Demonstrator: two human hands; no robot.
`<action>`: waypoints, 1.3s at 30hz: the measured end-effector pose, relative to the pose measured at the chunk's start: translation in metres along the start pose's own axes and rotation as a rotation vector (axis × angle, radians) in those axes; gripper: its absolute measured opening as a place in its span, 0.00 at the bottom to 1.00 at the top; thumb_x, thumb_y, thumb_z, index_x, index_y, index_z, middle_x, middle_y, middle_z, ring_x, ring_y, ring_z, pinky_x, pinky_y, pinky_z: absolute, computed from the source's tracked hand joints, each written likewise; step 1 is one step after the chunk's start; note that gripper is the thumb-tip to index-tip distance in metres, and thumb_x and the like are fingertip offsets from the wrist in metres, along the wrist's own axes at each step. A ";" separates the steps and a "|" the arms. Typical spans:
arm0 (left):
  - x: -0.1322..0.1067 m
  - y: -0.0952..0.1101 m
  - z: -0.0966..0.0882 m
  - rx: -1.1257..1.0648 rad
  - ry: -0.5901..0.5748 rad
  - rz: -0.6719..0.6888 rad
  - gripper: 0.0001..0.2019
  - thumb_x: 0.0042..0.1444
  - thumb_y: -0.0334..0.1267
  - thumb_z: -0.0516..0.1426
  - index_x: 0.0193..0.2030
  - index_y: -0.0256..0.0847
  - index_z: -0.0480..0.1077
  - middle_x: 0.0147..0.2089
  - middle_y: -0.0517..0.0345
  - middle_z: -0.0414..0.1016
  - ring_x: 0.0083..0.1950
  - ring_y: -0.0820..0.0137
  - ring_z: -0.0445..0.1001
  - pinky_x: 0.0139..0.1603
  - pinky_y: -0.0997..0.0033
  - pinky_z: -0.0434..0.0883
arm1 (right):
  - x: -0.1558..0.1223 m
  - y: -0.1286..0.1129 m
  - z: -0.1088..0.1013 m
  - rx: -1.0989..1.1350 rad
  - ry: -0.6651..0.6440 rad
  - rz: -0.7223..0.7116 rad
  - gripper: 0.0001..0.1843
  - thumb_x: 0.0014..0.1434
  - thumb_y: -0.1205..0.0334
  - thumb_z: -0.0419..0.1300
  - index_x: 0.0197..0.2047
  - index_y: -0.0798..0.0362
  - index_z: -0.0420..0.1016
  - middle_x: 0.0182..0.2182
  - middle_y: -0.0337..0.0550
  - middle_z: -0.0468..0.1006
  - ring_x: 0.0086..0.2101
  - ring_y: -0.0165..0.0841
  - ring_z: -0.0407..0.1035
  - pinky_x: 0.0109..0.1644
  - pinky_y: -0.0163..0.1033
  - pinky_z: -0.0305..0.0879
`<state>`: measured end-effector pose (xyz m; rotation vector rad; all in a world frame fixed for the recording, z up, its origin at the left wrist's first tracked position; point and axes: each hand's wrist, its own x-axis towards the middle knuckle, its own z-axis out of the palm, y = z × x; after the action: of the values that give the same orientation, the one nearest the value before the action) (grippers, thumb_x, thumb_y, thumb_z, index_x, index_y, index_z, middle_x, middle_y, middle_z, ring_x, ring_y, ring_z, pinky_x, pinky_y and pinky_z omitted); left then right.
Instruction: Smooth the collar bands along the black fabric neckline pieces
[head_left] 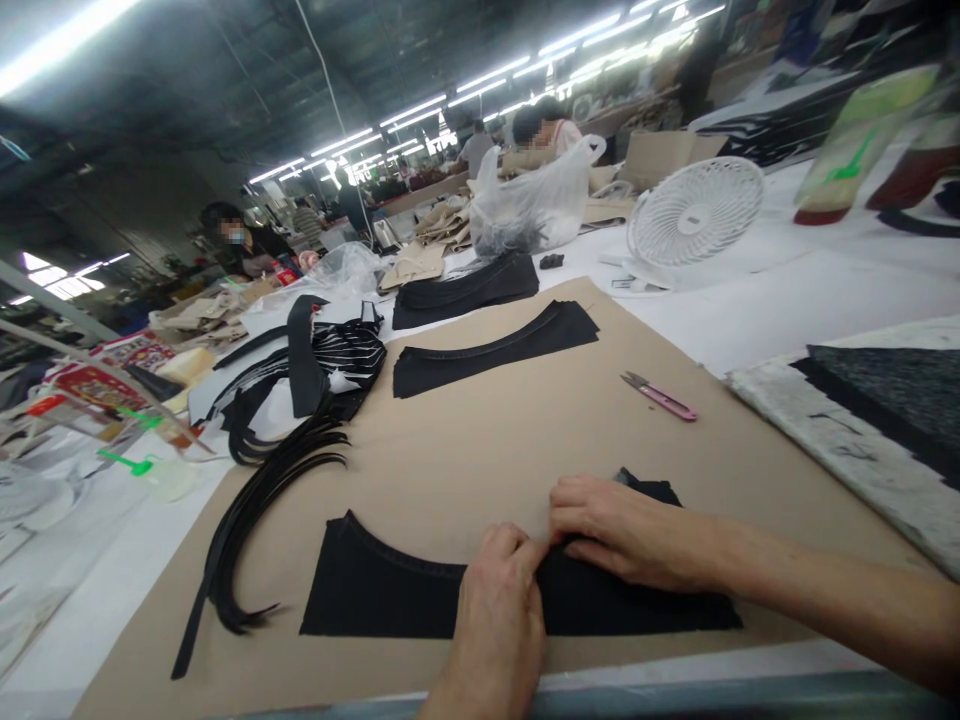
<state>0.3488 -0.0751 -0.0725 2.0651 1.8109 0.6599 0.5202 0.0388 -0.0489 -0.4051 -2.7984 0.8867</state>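
A black curved fabric piece [390, 595] lies flat on brown paper in front of me, its concave edge facing away. My left hand [501, 590] presses on its middle, fingers curled and pinched at the curved edge. Close beside it, my right hand [622, 530] grips the same edge with bent fingers, covering part of the piece's right half. The fingertips of both hands nearly meet. Further off lie another black curved piece [495, 350] and pink-handled thread snips [660, 396]. A bundle of thin black strips [247, 530] curves along the left.
Brown paper [480, 450] covers the table. A white fan [696, 212], a plastic bag [529, 200] and stacked black pieces [465, 288] stand at the back. Bottles with green nozzles [154, 470] are at left. A white board with dark fabric [892, 410] lies right. People sit further back.
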 end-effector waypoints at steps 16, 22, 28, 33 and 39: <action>-0.033 -0.023 0.005 0.146 0.180 0.168 0.21 0.61 0.29 0.51 0.60 0.43 0.63 0.52 0.54 0.76 0.52 0.67 0.74 0.57 0.57 0.69 | -0.014 0.004 -0.001 -0.101 0.036 0.017 0.13 0.63 0.67 0.56 0.52 0.53 0.67 0.43 0.46 0.70 0.45 0.38 0.63 0.50 0.42 0.57; 0.007 0.015 0.003 -0.048 0.044 -0.144 0.20 0.51 0.23 0.55 0.49 0.45 0.72 0.45 0.56 0.74 0.50 0.60 0.70 0.52 0.53 0.67 | -0.014 0.006 -0.013 -0.104 -0.026 0.112 0.12 0.56 0.65 0.65 0.42 0.52 0.68 0.41 0.41 0.72 0.42 0.37 0.65 0.47 0.43 0.56; 0.023 0.026 0.004 -0.201 -0.022 -0.098 0.23 0.48 0.16 0.50 0.45 0.42 0.74 0.41 0.56 0.72 0.47 0.66 0.68 0.51 0.62 0.67 | -0.021 0.012 -0.014 -0.107 -0.006 0.093 0.06 0.57 0.70 0.61 0.37 0.51 0.70 0.37 0.38 0.72 0.39 0.34 0.65 0.45 0.41 0.54; 0.013 0.021 0.021 -0.077 0.056 0.003 0.20 0.53 0.18 0.49 0.42 0.42 0.75 0.36 0.56 0.71 0.41 0.67 0.70 0.42 0.68 0.70 | -0.027 0.013 -0.009 -0.230 0.045 -0.027 0.05 0.61 0.70 0.56 0.36 0.52 0.70 0.34 0.39 0.72 0.38 0.33 0.65 0.45 0.41 0.52; -0.021 0.011 0.066 0.286 0.472 0.269 0.27 0.52 0.18 0.45 0.58 0.32 0.67 0.53 0.47 0.74 0.54 0.61 0.69 0.54 0.61 0.67 | -0.035 0.015 -0.002 -0.395 0.080 -0.155 0.10 0.66 0.69 0.48 0.35 0.53 0.68 0.34 0.41 0.72 0.36 0.33 0.63 0.47 0.43 0.50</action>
<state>0.3909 -0.0936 -0.1254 2.5384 1.9788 1.0955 0.5566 0.0409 -0.0591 -0.2628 -2.8753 0.2760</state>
